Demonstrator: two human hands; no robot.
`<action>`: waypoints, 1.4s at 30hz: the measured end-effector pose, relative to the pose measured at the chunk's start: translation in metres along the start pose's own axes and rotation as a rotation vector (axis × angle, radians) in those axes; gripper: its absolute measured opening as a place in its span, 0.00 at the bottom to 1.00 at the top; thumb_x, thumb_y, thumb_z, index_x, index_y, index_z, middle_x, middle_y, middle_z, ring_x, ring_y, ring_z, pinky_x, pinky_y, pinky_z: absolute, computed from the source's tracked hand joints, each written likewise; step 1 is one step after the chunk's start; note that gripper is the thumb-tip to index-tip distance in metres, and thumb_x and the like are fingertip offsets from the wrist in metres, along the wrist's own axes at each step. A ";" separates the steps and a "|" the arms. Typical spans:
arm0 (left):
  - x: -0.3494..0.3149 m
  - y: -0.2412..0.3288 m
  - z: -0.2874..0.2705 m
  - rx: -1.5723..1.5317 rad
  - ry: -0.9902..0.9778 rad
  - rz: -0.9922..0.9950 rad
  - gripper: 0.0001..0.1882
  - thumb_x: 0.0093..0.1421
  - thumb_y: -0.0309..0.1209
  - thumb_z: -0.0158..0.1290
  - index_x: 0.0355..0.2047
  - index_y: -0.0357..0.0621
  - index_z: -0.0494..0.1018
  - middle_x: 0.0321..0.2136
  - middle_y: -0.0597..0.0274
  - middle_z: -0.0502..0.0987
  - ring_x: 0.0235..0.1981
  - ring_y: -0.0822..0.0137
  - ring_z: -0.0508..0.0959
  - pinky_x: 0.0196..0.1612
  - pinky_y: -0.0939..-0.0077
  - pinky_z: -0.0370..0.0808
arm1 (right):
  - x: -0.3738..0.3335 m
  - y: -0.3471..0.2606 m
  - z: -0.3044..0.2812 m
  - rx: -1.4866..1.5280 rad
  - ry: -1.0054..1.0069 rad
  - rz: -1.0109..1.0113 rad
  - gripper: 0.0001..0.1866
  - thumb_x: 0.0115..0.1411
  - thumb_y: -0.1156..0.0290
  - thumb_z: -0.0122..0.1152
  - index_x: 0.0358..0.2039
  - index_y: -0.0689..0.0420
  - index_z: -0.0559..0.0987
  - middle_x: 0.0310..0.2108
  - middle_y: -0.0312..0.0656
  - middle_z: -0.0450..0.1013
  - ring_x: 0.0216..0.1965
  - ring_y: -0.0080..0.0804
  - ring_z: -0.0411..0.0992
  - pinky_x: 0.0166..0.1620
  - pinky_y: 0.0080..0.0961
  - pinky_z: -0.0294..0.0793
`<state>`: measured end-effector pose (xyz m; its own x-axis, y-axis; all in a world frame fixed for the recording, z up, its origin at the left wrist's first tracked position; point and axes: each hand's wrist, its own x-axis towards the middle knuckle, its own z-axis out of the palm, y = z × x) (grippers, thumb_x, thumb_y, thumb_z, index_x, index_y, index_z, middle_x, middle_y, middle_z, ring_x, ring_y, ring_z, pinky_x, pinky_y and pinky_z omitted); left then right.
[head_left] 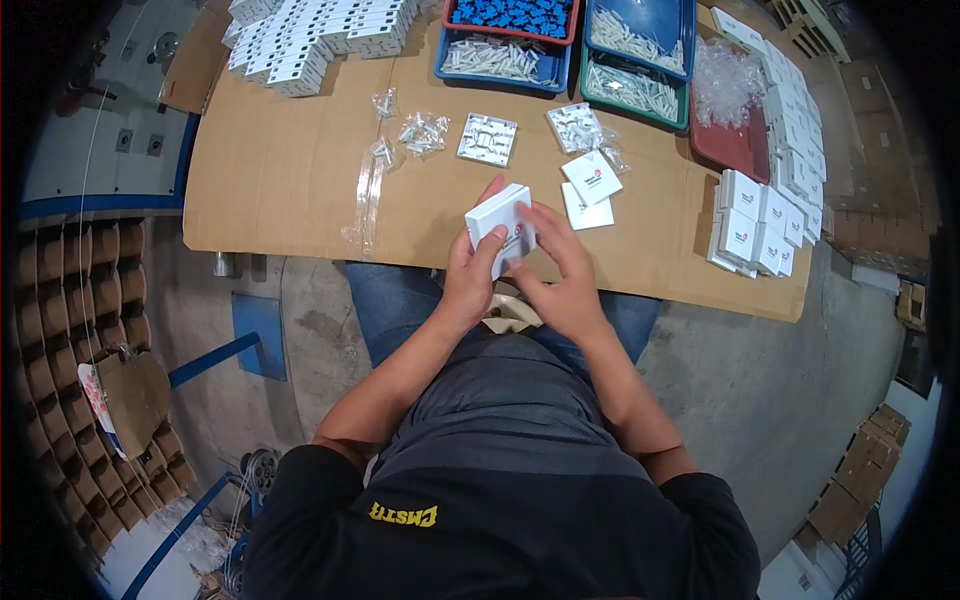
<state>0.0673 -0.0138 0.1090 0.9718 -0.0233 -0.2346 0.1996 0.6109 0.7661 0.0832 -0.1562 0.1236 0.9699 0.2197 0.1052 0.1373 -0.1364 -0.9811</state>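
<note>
Both my hands hold one small white square box (pixel 497 219) just above the near edge of a cardboard-covered table (pixel 290 180). My left hand (pixel 470 275) grips the box's left and lower side. From the right, my right hand (pixel 560 270) has its fingers on the box's front face. Beyond the box on the table lie a white square plastic plate (pixel 487 139), two white cards with a red mark (pixel 590 178), and small clear bags of parts (pixel 423 131).
Blue and green trays (pixel 505 60) of small white parts stand at the far edge, beside a red tray (pixel 735 150) of clear bags. White boxes are stacked at the far left (pixel 310 45) and right (pixel 755 225). Cardboard dividers (pixel 90 330) stand at the left.
</note>
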 end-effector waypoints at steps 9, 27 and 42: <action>-0.006 -0.007 0.016 0.421 -0.332 0.297 0.33 0.72 0.32 0.47 0.74 0.34 0.54 0.77 0.50 0.46 0.77 0.57 0.50 0.75 0.62 0.49 | 0.035 -0.004 0.011 0.233 0.464 0.234 0.30 0.78 0.52 0.43 0.24 0.61 0.76 0.19 0.33 0.70 0.24 0.20 0.64 0.30 0.25 0.64; -0.007 -0.005 0.028 0.690 -0.509 0.565 0.34 0.69 0.35 0.51 0.72 0.37 0.59 0.74 0.38 0.51 0.75 0.45 0.54 0.73 0.56 0.53 | 0.028 -0.006 -0.015 0.381 0.437 0.144 0.42 0.76 0.40 0.24 0.15 0.57 0.70 0.18 0.39 0.72 0.22 0.26 0.66 0.32 0.22 0.66; 0.010 -0.019 0.005 -0.260 0.164 -0.278 0.14 0.71 0.33 0.56 0.54 0.40 0.74 0.48 0.63 0.79 0.51 0.67 0.79 0.56 0.70 0.76 | 0.015 0.020 -0.050 0.013 0.133 0.283 0.20 0.68 0.64 0.66 0.50 0.66 0.76 0.41 0.43 0.79 0.41 0.24 0.75 0.45 0.24 0.76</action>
<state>0.0741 -0.0293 0.0952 0.8484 -0.1023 -0.5194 0.3928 0.7794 0.4881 0.1108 -0.2034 0.1138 0.9871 0.0463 -0.1531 -0.1438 -0.1619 -0.9763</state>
